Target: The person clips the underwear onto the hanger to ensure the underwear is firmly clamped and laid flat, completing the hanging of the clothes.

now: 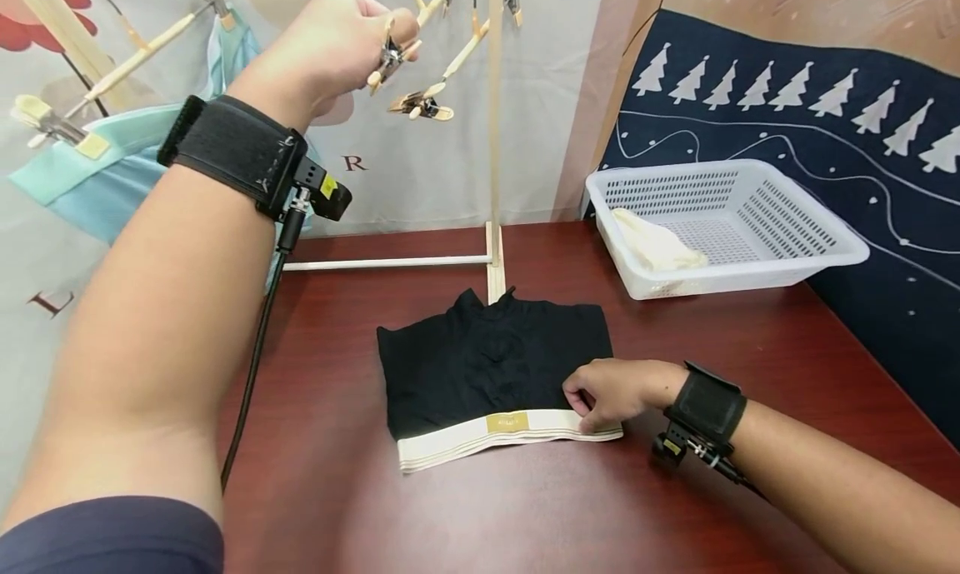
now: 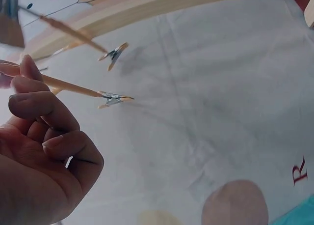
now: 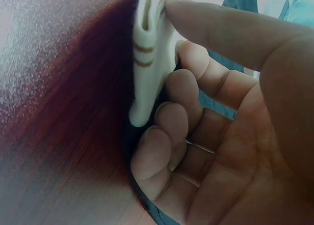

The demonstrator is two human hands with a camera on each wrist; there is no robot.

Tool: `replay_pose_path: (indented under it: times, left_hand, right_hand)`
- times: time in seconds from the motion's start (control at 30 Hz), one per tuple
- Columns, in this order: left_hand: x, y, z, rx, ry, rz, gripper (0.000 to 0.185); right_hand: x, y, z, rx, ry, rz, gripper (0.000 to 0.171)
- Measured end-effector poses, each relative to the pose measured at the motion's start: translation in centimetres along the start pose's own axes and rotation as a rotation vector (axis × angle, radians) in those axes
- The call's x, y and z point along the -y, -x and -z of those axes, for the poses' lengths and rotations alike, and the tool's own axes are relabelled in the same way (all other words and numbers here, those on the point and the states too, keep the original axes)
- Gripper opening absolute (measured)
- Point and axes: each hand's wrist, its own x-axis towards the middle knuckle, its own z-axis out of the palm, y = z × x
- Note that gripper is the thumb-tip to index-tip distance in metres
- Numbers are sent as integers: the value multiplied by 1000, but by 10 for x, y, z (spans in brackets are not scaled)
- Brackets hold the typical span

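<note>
Black boxer briefs [image 1: 450, 361] with a wide cream waistband [image 1: 450, 441] and a gold label lie flat on the table. At the waistband's right end my right hand [image 1: 618, 388] pinches the folded band between thumb and fingers; the right wrist view shows its layered edge [image 3: 144, 77] close up. Raised at upper left, my left hand [image 1: 337, 49] has its fingers curled at a thin wooden rod [image 2: 71, 85] of a hanging rack. A clothespin [image 2: 115, 98] sits on that rod's end, and another clothespin [image 1: 423, 106] hangs to the right of the hand.
Light-blue cloth [image 1: 120, 182] hangs from clothespins at left, partly behind my forearm. The rack's upright post [image 1: 495, 124] and white crossbar [image 1: 390, 263] stand behind the briefs. At right, a white plastic basket [image 1: 810, 262] holds a cream cloth [image 1: 652, 241].
</note>
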Motion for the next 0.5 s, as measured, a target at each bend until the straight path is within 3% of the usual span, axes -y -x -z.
replay_pose_path:
  times: [0.13,0.27,0.37,0.5]
  left_hand:
    - [4,7,15,-49,-77,-31,35]
    - [17,23,29,-94,-133,-8,37]
    - [35,37,36,-102,-203,-16,39]
    - [62,57,39,-61,-272,-19,37]
  right_hand:
    - [-1,1,0,-5,2,-5,27]
    - [-2,1,1,-14,2,17,27]
    - [-2,1,2,-18,7,29,26]
    - [-2,2,2,-15,10,19,26]
